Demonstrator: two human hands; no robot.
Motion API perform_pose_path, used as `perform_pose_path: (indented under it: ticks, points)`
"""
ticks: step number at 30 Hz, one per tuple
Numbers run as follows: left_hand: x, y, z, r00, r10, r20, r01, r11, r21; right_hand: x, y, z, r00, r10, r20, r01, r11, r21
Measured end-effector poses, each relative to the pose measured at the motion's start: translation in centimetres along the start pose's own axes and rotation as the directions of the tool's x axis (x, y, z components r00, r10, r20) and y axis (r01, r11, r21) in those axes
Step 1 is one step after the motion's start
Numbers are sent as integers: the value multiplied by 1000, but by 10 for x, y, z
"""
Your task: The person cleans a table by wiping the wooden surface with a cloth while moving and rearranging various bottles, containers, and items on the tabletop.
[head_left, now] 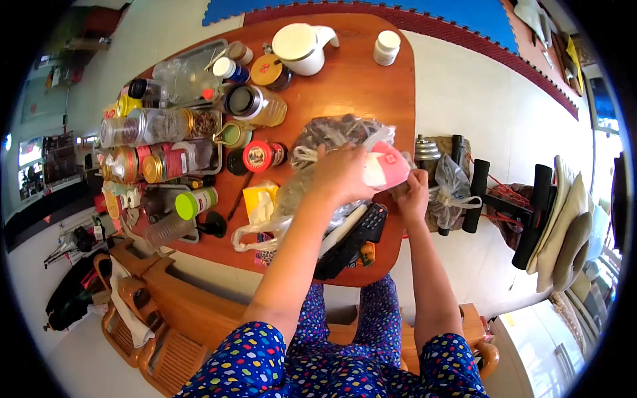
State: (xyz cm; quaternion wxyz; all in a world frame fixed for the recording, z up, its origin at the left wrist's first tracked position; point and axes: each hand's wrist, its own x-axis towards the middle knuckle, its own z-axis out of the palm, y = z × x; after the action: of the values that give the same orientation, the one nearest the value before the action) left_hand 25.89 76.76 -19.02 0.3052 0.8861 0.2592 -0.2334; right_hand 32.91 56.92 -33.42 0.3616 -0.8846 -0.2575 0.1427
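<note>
My left hand [342, 174] is closed on a pink-and-white packet [388, 166] with a small red mark, above the table's right part. My right hand [413, 194] is closed at the packet's lower right, fingertips pinched together; what exactly they grip is too small to make out. Behind the packet lies a clear plastic bag [345, 127] with dark contents. More crumpled clear plastic [292, 196] spreads under my left forearm. A black remote control [373, 222] and other dark items lie below my hands, near the table's front edge.
On the wooden table [358, 73] stand a white mug [296, 45], a white lidded bottle [387, 48], a red-lidded jar [257, 156] and a green-lidded jar [196, 203]. Trays with several jars fill the left side. Wooden chairs [176, 358] stand lower left; exercise equipment [511, 202] is at right.
</note>
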Motion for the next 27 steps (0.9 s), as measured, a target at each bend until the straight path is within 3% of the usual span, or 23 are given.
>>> perform_pose_path:
  ticks: [1, 2, 3, 4, 6, 8, 10, 13, 16, 18, 20, 21, 23, 25, 27]
  points:
    - [-10, 0, 9, 1000, -6, 5, 6, 1000, -13, 1, 8, 4, 999, -6, -46, 7, 1000, 2]
    - [-19, -1, 16, 958, 108, -267, -100, 994, 42, 8, 16, 10, 995, -19, -98, 19, 1000, 3]
    - [-27, -2, 20, 826, 223, -517, -182, 975, 129, 20, 29, 19, 981, -11, -191, 22, 998, 51]
    - [-41, 1, 10, 824, 214, -524, -175, 977, 124, 35, 23, 16, 979, 130, -157, -85, 960, 268]
    - [-80, 8, -12, 737, 191, -649, -301, 952, -61, 68, 11, 5, 992, 97, -80, -100, 994, -40]
    - [-125, 0, -14, 756, 162, -635, -369, 906, -208, 100, -3, 5, 996, 54, -69, -63, 988, -142]
    - [-178, -13, 2, 685, 76, -724, -404, 867, -292, 127, -18, 6, 999, 39, -23, -42, 984, -174]
    - [-252, -69, 71, 685, -40, -727, -445, 768, -461, 159, -30, 17, 999, -41, 17, 44, 970, -238]
    - [-319, -99, 137, 704, -310, -639, -176, 795, -580, 185, -43, 32, 990, -120, 79, 138, 949, -284]
    - [-336, -111, 169, 644, -513, -568, 8, 747, -665, 197, -57, 46, 972, -197, 125, 224, 941, -253]
    - [-326, -107, 170, 476, -797, -371, 157, 492, -856, 204, -83, 53, 965, -203, 166, 233, 953, -193]
    - [-316, -106, 166, 451, -837, -310, 46, 368, -929, 207, -92, 57, 929, -287, 234, 316, 944, -96]
    - [-308, -124, 187, 451, -835, -317, -6, 352, -936, 203, -114, 71, 833, -477, 280, 487, 873, 38]
    - [-301, -146, 213, 456, -816, -355, 131, 456, -880, 193, -137, 85, 727, -600, 334, 615, 785, 72]
    - [-291, -144, 214, 436, -835, -335, 168, 441, -882, 180, -156, 104, 667, -645, 373, 678, 733, 55]
